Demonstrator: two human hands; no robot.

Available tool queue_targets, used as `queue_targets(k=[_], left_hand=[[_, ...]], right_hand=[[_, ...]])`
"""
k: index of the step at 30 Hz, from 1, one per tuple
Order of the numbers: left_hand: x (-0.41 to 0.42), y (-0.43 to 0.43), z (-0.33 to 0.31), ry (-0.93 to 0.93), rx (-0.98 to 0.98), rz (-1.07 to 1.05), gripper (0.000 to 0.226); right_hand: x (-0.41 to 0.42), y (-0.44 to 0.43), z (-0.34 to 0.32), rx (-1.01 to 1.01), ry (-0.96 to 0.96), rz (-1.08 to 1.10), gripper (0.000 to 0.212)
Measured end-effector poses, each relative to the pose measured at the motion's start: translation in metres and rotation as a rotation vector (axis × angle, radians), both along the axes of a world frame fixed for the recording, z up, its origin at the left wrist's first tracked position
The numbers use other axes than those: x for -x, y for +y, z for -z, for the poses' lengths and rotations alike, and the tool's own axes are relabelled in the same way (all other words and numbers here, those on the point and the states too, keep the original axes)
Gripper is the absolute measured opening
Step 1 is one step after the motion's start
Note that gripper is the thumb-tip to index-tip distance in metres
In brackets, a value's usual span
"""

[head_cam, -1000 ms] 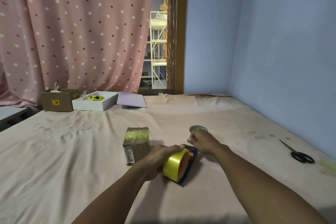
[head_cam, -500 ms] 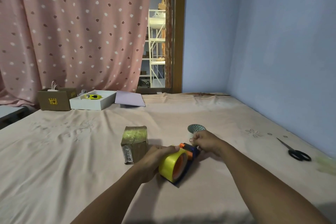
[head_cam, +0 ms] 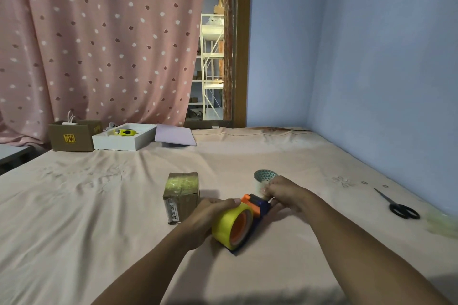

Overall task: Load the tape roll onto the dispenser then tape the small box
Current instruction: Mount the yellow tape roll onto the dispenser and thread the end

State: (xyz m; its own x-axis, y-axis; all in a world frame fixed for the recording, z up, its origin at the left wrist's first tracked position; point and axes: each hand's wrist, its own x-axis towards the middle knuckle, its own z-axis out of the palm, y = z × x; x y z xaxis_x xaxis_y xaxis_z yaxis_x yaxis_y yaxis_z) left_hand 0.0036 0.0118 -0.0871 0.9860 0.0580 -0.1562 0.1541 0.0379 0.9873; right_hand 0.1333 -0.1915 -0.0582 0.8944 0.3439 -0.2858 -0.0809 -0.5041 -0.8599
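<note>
The tape roll [head_cam: 231,224], yellow with an orange core, sits mounted on the blue dispenser [head_cam: 257,208], which rests on the bed [head_cam: 99,230] covered by a pale peach sheet. The left hand [head_cam: 210,215] wraps over the top of the roll, fingers curled around it. The right hand [head_cam: 285,193] is closed at the dispenser's far end, fingertips pinched together on what looks like a thin strip of tape; the detail is too small to be sure. The small box [head_cam: 182,195], brown cardboard with yellowish tape on its top, stands just beside the left hand. A patterned bowl [head_cam: 265,176] sits just beyond the right hand. Scissors [head_cam: 399,207] lie well apart to the right.
</note>
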Motion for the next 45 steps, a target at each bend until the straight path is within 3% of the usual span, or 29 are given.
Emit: queue_targets(k=[3, 7, 12, 16, 22, 27, 30, 34, 38, 42, 45], left_hand=[[0.002, 0.000, 0.001, -0.003, 0.048, -0.016, 0.047], [0.003, 0.000, -0.002, -0.009, 0.068, -0.047, 0.057], [0.007, 0.002, 0.001, -0.044, 0.062, -0.021, 0.069], [0.008, -0.002, 0.007, -0.114, 0.106, -0.040, 0.040], [0.007, -0.010, 0.004, -0.207, 0.254, -0.134, 0.049], [0.001, -0.015, -0.018, -0.274, 0.344, -0.091, 0.023], [-0.003, -0.014, -0.027, -0.311, 0.359, -0.100, 0.026], [0.000, -0.011, -0.034, -0.290, 0.365, -0.129, 0.048], [0.003, -0.011, -0.033, -0.280, 0.420, -0.116, 0.069], [0.003, -0.016, -0.043, -0.291, 0.433, -0.080, 0.032], [0.000, -0.017, -0.051, -0.300, 0.448, -0.084, 0.028]], right_hand=[[-0.001, 0.001, 0.007, -0.034, -0.016, 0.052, 0.028], [-0.002, 0.007, 0.014, -0.081, -0.031, 0.129, 0.033], [-0.002, 0.005, 0.022, -0.201, 0.129, 0.169, 0.050], [-0.002, -0.003, 0.029, -0.188, 0.300, 0.128, 0.031], [0.005, 0.001, 0.031, -0.505, 0.449, 0.155, 0.018], [0.021, 0.025, 0.017, -0.902, 0.491, 0.067, 0.033], [0.033, 0.037, 0.010, -1.109, 0.498, 0.040, 0.033], [0.044, 0.053, 0.019, -1.280, 0.519, 0.061, 0.055], [0.052, 0.059, 0.027, -1.388, 0.466, 0.058, 0.047], [0.055, 0.063, 0.028, -1.405, 0.465, 0.050, 0.056], [0.062, 0.061, 0.018, -1.392, 0.384, 0.015, 0.071]])
